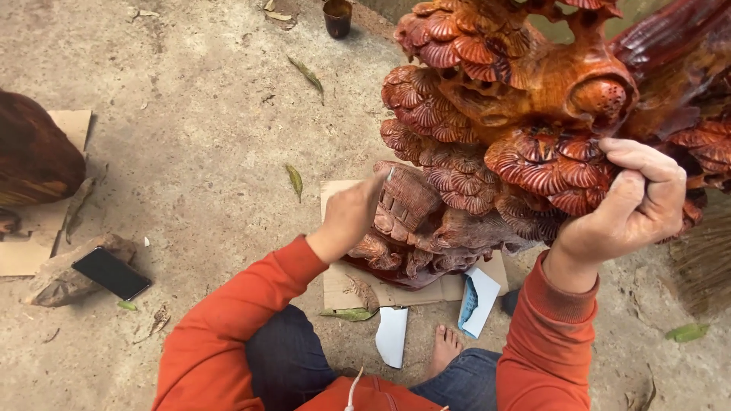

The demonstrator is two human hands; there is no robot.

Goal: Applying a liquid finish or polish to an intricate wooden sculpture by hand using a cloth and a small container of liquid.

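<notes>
Person sitting on the bare concrete floor (198, 129), orange sleeves, dark jeans, one bare foot (444, 346) showing betw. the knees. Big reddish wood carving (495, 114) stands right in front of them, upper right of view, its base resting on a flat piece of cardboard (343, 285). Carving is covered w/ fan-shaped, ribbed clusters, glossy orange-red on top, darker and duller low down.

Left hand (349, 217) is curled in a loose fist, pressed vs. the lower left part of the carving; sth. thin and pale sticks up from the fingers by the wood, too small to tell what it is. Right hand (636, 202) is up higher on the right side, fingers bent and hooked over the edge of one ribbed cluster, gripping the carving itself.

Two pale sheets lie at the cardboard's near edge: a white paper (392, 335) and a folded sheet with a blue inner face (480, 301). Dry leaves scattered about.

Off to the left: black phone (111, 272) lying on a rough chunk of wood (53, 281), well apart from the hands. Another dark carved piece (34, 156) sits on more cardboard at the left edge. Small dark cup (337, 17) at top, beyond the carving. Broom bristles (704, 259) at right edge.
</notes>
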